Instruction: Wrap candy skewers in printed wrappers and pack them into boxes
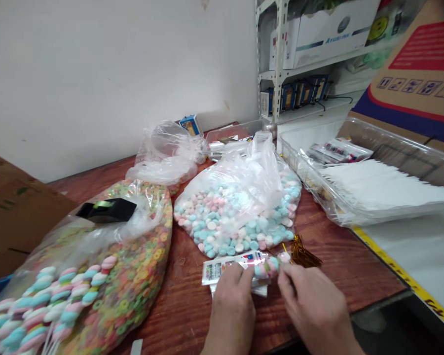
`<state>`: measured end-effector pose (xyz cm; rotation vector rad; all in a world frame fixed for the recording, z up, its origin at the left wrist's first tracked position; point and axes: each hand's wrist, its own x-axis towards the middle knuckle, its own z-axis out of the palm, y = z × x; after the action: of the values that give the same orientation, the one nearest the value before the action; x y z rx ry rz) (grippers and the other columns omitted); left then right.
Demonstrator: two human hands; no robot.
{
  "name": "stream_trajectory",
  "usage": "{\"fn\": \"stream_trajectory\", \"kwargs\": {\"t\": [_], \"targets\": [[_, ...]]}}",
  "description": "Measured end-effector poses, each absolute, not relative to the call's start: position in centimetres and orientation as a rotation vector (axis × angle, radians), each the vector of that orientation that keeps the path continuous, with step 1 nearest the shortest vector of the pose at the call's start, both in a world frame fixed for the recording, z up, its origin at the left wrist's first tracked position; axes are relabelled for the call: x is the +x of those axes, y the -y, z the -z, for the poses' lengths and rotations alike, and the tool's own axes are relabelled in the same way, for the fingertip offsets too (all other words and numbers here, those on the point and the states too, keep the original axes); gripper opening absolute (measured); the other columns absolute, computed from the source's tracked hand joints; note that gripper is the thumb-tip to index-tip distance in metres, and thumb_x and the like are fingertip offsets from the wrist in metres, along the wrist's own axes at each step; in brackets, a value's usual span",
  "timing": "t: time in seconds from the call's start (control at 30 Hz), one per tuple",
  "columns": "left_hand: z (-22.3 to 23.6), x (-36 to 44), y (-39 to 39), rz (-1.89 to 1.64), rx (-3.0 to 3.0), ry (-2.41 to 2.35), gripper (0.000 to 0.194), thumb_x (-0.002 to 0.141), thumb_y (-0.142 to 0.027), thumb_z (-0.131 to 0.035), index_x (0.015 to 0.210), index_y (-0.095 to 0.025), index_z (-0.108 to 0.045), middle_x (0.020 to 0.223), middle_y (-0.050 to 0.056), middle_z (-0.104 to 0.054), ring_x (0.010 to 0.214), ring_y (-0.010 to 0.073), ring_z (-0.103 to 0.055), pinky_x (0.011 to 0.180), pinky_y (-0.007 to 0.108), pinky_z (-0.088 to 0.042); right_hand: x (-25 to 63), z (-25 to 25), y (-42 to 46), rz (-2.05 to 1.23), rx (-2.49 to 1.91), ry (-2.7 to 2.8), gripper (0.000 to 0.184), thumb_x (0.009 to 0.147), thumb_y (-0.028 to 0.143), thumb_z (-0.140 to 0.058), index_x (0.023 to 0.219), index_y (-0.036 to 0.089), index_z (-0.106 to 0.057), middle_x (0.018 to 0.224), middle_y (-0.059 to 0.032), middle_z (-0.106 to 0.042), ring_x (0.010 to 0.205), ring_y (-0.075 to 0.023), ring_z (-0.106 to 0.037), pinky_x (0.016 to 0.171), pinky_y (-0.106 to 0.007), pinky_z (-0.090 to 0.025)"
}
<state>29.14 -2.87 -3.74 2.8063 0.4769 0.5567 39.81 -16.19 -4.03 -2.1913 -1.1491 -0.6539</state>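
My left hand (232,301) is closed on a small clear packet (240,264) with printed labels and pastel candy inside, pressing it to the wooden table (336,276). My right hand (311,303) pinches the packet's right end, beside a bundle of gold twist ties (304,254). Just beyond lies a clear bag of pink, blue and white round candies (237,217).
A big bag of coloured ring candies (140,266) lies at left with twisted marshmallow sticks (48,301) and a black tape dispenser (107,209) on it. A clear tray of white sheets (377,187) stands at right. A cardboard box (418,74) and metal shelves (303,74) are behind.
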Motion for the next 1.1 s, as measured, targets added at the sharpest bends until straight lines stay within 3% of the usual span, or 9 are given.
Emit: {"fn": "stream_trajectory", "kwargs": {"t": [0.13, 0.33, 0.43, 0.57, 0.77, 0.87, 0.93, 1.0, 1.1], "targets": [[3.7, 30.0, 4.0, -0.7, 2.745, -0.419, 0.015, 0.089, -0.013, -0.049, 0.089, -0.021, -0.061, 0.072, 0.003, -0.058, 0.067, 0.0189, -0.055, 0.061, 0.029, -0.043, 38.1, 5.0, 14.4, 0.619, -2.12, 1.216, 0.018, 0.089, 0.015, -0.058, 0.072, 0.021, -0.058, 0.053, -0.0006, -0.047, 0.052, -0.018, -0.04, 0.057, -0.035, -0.023], [4.4, 29.8, 3.9, -0.822, 2.629, -0.349, 0.034, 0.088, -0.01, -0.052, 0.12, -0.02, -0.057, 0.083, 0.006, -0.066, 0.076, 0.0191, -0.06, 0.068, 0.029, -0.046, 38.1, 5.7, 14.1, 0.577, -2.093, 1.241, 0.016, 0.089, 0.016, -0.058, 0.074, 0.02, -0.058, 0.054, -0.0013, -0.051, 0.052, -0.0186, -0.042, 0.056, -0.035, -0.023], [4.2, 30.0, 3.7, -0.77, 2.356, -0.45, 0.026, 0.088, -0.012, -0.051, 0.107, -0.022, -0.065, 0.087, 0.007, -0.067, 0.082, 0.0197, -0.061, 0.074, 0.03, -0.046, 38.0, 6.1, 14.1, 0.511, -2.04, 1.193, 0.006, 0.091, 0.015, -0.057, 0.088, 0.019, -0.06, 0.061, -0.0022, -0.06, 0.054, -0.0183, -0.051, 0.058, -0.033, -0.029], [3.3, 31.3, 3.9, -0.593, 1.556, -0.754, 0.009, 0.084, -0.023, -0.06, 0.086, -0.019, -0.068, 0.081, 0.005, -0.066, 0.075, 0.0175, -0.059, 0.07, 0.028, -0.047, 37.7, 6.5, 13.5, 0.123, -1.886, 0.932, 0.007, 0.094, 0.023, -0.052, 0.094, 0.02, -0.058, 0.076, -0.0046, -0.07, 0.065, -0.0184, -0.064, 0.061, -0.029, -0.041], [3.1, 32.7, 4.6, -0.409, 0.636, -0.647, 0.024, 0.069, -0.031, -0.077, 0.08, -0.014, -0.064, 0.055, -0.006, -0.044, 0.046, 0.0036, -0.032, 0.045, 0.015, -0.026, 38.5, 5.7, 12.4, -0.549, -1.434, 0.495, 0.02, 0.09, 0.042, -0.057, 0.086, 0.023, -0.053, 0.069, 0.0005, -0.065, 0.058, -0.0171, -0.061, 0.054, -0.027, -0.05], [3.6, 32.3, 4.5, -0.374, 0.771, -0.613, 0.022, 0.076, -0.035, -0.071, 0.084, -0.014, -0.065, 0.055, -0.006, -0.043, 0.045, 0.0044, -0.03, 0.044, 0.016, -0.026, 39.7, 5.2, 12.8, -0.69, -1.39, 0.522, 0.03, 0.086, 0.044, -0.062, 0.105, 0.021, -0.056, 0.083, -0.0018, -0.068, 0.066, -0.0185, -0.064, 0.06, -0.029, -0.052], [4.0, 31.6, 4.2, -0.421, 1.132, -0.602, 0.02, 0.085, -0.034, -0.061, 0.093, -0.017, -0.068, 0.057, -0.003, -0.05, 0.049, 0.0082, -0.041, 0.049, 0.02, -0.035, 40.4, 5.1, 13.2, -0.729, -1.398, 0.592, 0.028, 0.088, 0.042, -0.059, 0.103, 0.019, -0.06, 0.084, -0.0029, -0.068, 0.068, -0.019, -0.063, 0.065, -0.03, -0.052], [4.4, 30.8, 3.8, -0.509, 1.59, -0.523, 0.024, 0.088, -0.028, -0.054, 0.107, -0.019, -0.067, 0.078, 0.006, -0.065, 0.07, 0.0159, -0.057, 0.068, 0.028, -0.046, 40.7, 4.9, 13.6, -0.671, -1.465, 0.64, 0.021, 0.089, 0.038, -0.057, 0.095, 0.018, -0.062, 0.086, -0.0044, -0.068, 0.076, -0.0209, -0.063, 0.075, -0.033, -0.051], [4.6, 30.1, 3.5, -0.617, 1.991, -0.382, 0.035, 0.09, -0.021, -0.048, 0.122, -0.019, -0.061, 0.111, 0.014, -0.066, 0.103, 0.0244, -0.059, 0.091, 0.038, -0.043, 40.4, 4.5, 14.1, -0.509, -1.581, 0.704, 0.016, 0.088, 0.033, -0.056, 0.092, 0.019, -0.063, 0.093, -0.0068, -0.067, 0.089, -0.0241, -0.06, 0.083, -0.034, -0.045]]}}
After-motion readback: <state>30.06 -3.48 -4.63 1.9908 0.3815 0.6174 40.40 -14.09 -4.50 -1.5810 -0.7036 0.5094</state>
